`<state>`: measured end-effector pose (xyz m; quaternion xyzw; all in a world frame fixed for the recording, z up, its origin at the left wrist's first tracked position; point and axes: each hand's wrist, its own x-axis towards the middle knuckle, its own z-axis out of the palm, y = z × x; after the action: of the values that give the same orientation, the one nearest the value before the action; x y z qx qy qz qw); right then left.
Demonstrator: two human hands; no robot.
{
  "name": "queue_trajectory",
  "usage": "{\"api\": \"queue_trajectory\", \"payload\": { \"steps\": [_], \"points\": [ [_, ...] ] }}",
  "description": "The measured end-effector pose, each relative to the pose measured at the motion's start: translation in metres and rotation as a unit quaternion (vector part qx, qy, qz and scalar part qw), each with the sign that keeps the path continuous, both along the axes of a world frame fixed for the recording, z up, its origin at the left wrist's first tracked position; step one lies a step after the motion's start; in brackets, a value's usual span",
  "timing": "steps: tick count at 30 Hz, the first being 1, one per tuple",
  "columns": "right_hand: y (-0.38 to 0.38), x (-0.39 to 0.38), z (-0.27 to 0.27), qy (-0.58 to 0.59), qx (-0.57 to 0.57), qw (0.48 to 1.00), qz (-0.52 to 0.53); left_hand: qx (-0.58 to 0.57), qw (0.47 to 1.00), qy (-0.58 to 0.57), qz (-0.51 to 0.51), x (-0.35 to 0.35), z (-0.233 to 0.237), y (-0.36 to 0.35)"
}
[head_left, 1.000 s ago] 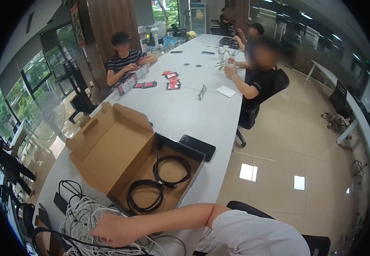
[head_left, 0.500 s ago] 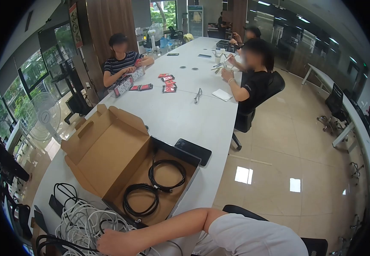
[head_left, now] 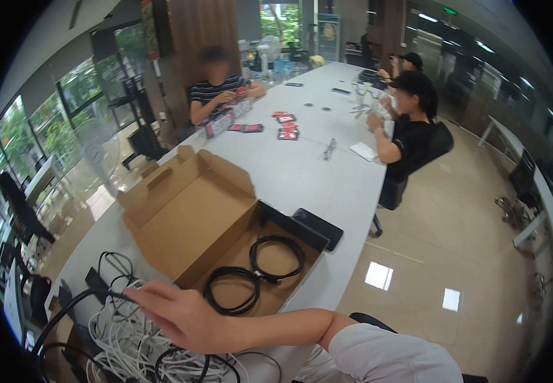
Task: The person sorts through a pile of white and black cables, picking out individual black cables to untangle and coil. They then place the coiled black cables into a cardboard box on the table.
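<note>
My right hand (head_left: 184,319) reaches in from the lower right over a tangled heap of white cables (head_left: 120,332). Its fingertips are closed on a thick black cable (head_left: 79,300), which arcs down to the left edge of the heap. More black cable loops lie among the white ones. Beside the hand, an open cardboard box (head_left: 190,217) holds two coiled black cables, one coil (head_left: 232,290) nearer to me and the other (head_left: 276,256) farther back. My left hand is out of view.
A black phone (head_left: 318,228) lies against the box's far right side. Farther along the white table (head_left: 289,172) are red packets (head_left: 287,127), glasses (head_left: 330,149) and white paper (head_left: 364,151). One person (head_left: 222,89) sits at the left side, others (head_left: 410,121) at the right.
My right hand has risen from low in the white heap and now holds a black cable lifted above it. The camera's view has turned, shifting the scene to the right.
</note>
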<state>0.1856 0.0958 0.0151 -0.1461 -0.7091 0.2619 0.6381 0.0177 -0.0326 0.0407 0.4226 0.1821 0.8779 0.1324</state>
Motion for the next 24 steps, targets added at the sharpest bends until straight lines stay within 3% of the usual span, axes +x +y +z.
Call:
{"api": "queue_trajectory", "payload": {
  "steps": [2, 4, 6, 8, 10, 15, 24],
  "points": [
    [-0.002, 0.012, 0.011, -0.013, 0.014, 1.000, -0.024, -0.044, 0.996, 0.005, 0.071, -0.004, -0.005, -0.001],
    [-0.002, 0.028, 0.021, -0.065, 0.017, 0.997, -0.045, -0.015, 0.986, 0.107, -0.127, -0.058, -0.044, -0.011],
    [0.001, 0.033, 0.025, -0.093, 0.012, 0.990, -0.104, -0.032, 0.997, -0.002, -0.077, -0.030, -0.042, -0.003],
    [0.008, 0.037, 0.030, -0.120, 0.090, 0.976, -0.157, -0.082, 0.986, -0.142, -0.010, -0.005, -0.032, 0.006],
    [0.008, 0.033, 0.026, -0.196, 0.057, 0.970, -0.132, -0.136, 0.988, 0.058, -0.041, -0.009, -0.036, 0.008],
    [-0.001, 0.017, 0.012, -0.353, 0.051, 0.934, 0.029, -0.141, 0.981, 0.120, -0.054, -0.004, -0.033, 0.018],
    [-0.008, -0.001, -0.006, -0.421, 0.045, 0.904, 0.054, -0.193, 0.958, 0.212, -0.016, 0.011, -0.040, 0.018]
  ]
}}
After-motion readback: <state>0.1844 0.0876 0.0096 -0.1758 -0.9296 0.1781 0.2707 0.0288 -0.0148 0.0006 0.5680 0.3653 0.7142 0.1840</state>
